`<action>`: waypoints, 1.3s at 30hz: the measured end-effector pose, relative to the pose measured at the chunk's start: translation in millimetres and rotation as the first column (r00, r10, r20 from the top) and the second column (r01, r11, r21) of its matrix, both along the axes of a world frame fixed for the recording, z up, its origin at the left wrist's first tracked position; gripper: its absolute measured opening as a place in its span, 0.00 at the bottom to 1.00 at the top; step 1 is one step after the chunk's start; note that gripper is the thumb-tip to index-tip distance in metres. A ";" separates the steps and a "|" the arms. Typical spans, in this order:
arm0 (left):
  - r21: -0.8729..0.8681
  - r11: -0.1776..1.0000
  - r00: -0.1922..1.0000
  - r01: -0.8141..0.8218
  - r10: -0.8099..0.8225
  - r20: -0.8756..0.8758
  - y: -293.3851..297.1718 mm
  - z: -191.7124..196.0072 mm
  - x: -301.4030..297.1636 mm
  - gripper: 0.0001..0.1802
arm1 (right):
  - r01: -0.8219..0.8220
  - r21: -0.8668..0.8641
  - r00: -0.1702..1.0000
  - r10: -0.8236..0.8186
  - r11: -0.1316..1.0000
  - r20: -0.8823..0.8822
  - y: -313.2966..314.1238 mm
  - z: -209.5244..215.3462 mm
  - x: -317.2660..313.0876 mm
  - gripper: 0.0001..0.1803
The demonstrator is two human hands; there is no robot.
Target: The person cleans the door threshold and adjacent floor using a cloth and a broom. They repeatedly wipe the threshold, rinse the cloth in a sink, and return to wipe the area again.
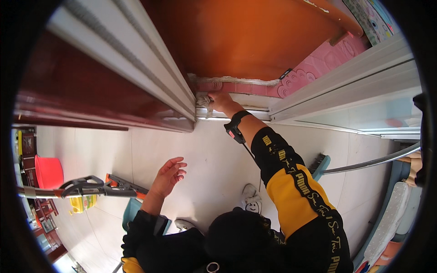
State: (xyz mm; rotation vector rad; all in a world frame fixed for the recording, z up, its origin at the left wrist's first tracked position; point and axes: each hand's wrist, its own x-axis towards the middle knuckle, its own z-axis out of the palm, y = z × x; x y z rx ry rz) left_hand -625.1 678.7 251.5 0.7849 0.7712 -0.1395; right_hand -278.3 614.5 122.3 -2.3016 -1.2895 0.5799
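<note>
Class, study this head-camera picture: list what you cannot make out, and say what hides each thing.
- Cloth: mostly covered by the right hand.
- Floor under the person: hidden by the black-and-yellow sleeve.
- Mop handle: cut off by the left rim.
- Left hand: open, touching nothing.

Your right hand at the door track

Your right hand presses a grey cloth into the track's left end; your left hand hangs open above the floor.

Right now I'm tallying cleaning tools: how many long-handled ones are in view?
2: a mop lies left of the open left hand; a brush lies right, below the right arm. Others may be hidden.
</note>
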 end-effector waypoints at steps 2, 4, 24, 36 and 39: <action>0.000 1.000 1.000 0.014 -0.014 0.023 -0.7 2.6 1.0 0.15 | 0.024 0.013 0.992 -0.022 1.000 -0.122 -11.5 13.3 -1.8 0.18; 0.008 0.999 0.998 0.040 -0.040 0.038 -1.3 6.0 2.0 0.15 | 0.072 -0.152 0.888 -0.133 0.986 -0.441 -30.1 30.7 -0.3 0.17; -0.001 0.999 0.999 0.045 -0.045 -0.024 -3.5 7.8 2.8 0.14 | 0.642 -0.050 0.709 -0.567 0.765 0.420 -62.9 -22.6 11.7 0.16; 0.031 0.999 0.999 -0.042 0.042 -0.014 4.2 7.6 -13.5 0.15 | -0.019 -0.052 0.993 0.025 0.998 0.118 -0.8 13.6 -7.2 0.18; 0.032 0.999 0.999 -0.033 0.034 -0.028 4.8 5.2 -8.0 0.15 | 0.018 -0.166 0.929 0.044 0.986 0.367 -41.6 57.0 17.0 0.19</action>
